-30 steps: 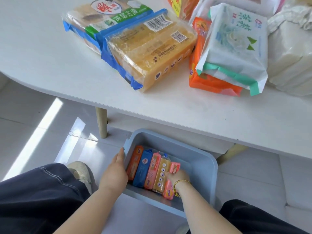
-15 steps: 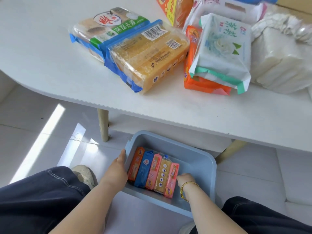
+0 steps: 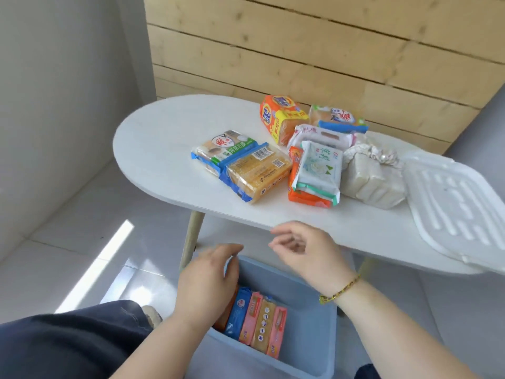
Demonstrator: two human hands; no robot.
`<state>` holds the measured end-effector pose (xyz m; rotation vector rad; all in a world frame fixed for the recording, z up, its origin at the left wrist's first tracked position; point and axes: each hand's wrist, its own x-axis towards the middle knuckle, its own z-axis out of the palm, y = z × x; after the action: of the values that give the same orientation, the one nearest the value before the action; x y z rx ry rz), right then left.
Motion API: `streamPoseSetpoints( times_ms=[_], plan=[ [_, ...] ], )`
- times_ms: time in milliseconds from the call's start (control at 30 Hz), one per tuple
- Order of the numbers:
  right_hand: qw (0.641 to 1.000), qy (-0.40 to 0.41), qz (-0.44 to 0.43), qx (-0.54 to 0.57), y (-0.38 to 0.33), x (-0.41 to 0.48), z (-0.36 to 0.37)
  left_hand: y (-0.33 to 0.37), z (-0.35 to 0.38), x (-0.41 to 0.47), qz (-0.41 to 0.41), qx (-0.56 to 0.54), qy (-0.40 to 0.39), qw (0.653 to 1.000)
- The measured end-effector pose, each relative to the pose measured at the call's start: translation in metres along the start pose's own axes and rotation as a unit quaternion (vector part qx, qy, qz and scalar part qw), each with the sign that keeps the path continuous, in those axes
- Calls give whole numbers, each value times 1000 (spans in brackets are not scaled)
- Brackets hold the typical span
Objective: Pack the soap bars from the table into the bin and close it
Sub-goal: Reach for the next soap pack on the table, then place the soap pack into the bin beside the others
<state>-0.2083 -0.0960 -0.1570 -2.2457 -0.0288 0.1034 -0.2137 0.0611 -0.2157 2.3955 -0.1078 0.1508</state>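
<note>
The right hand (image 3: 303, 253), a thin gold bracelet at its wrist, hangs in the lower middle of the frame, just below the near edge of the white oval table (image 3: 164, 149). Its fingers are loosely curled and hold nothing. The left hand (image 3: 207, 277) lies to its left, fingers relaxed and nearly straight, over the left rim of the pale blue plastic bin (image 3: 311, 348); blur hides whether it touches the rim. Below both hands, in the bin's left half at the bottom of the frame, a row of wrapped soap bars (image 3: 259, 321) stands on edge: blue, pink, amber and pink, with an orange one half hidden under the left hand. The bin's right half is bare. This looks like the gap between two loads: one batch is packed, and the next move, as I judge it, is a reach up to the packs on the table. Nearest, in the centre of the frame, lies the amber soap pack in a clear blue-edged wrapper (image 3: 257, 173), well apart from either hand, with the white and green pack (image 3: 319, 165) just right of it. The white ribbed plastic lid (image 3: 459, 203) lies at the table's right end, so closing comes last.
</note>
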Motion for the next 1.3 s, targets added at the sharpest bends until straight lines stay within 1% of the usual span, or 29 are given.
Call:
streamPoseSetpoints(
  times_ms=[33,67,100,133,167,233,267,333,400,467,533,700,933,1000,1067,1133,1233,1300],
  plan=[
    [995,61,-63,-41,-15,4,-12,7,-15,0,60,-12,54,997],
    [984,100,-115,-92,-27,10,-22,11,-28,0,115,-15,98,988],
    [970,113,-157,-147,-38,17,-30,11,-38,2,154,1,131,979],
    [955,100,-184,-209,-48,27,-36,10,-45,6,169,32,149,974],
    [940,63,-192,-275,-55,39,-40,7,-50,11,157,65,147,974],
    [900,-29,-182,-395,-62,63,-44,0,-56,21,109,107,102,983],
    [875,-59,-181,-445,-64,74,-43,-4,-57,25,88,121,73,986],
    [832,-90,-175,-518,-66,91,-38,-15,-55,33,49,151,27,987],
    [802,-122,-158,-563,-65,103,-32,-20,-49,37,24,190,-16,981],
    [785,-150,-136,-586,-63,113,-26,-22,-42,39,15,208,-33,977],
    [778,-164,-126,-593,-63,120,-22,-23,-38,40,12,211,-34,977],
    [755,-175,-137,-616,-68,132,-17,-27,-39,42,7,211,-51,976],
    [759,-130,-224,-597,-69,130,-18,-28,-39,42,6,201,-50,978],
    [772,-107,-248,-575,-65,127,-19,-28,-39,42,8,196,-48,979],
    [799,-93,-259,-535,-60,121,-20,-27,-39,42,6,184,-38,982],
    [839,-70,-264,-471,-58,112,-21,-25,-40,42,8,178,-29,984],
    [916,-24,-248,-313,-58,89,-31,-21,-37,36,11,167,-14,986],
    [944,-5,-240,-227,-60,69,-39,-17,-34,28,31,157,11,987]
  ],
)
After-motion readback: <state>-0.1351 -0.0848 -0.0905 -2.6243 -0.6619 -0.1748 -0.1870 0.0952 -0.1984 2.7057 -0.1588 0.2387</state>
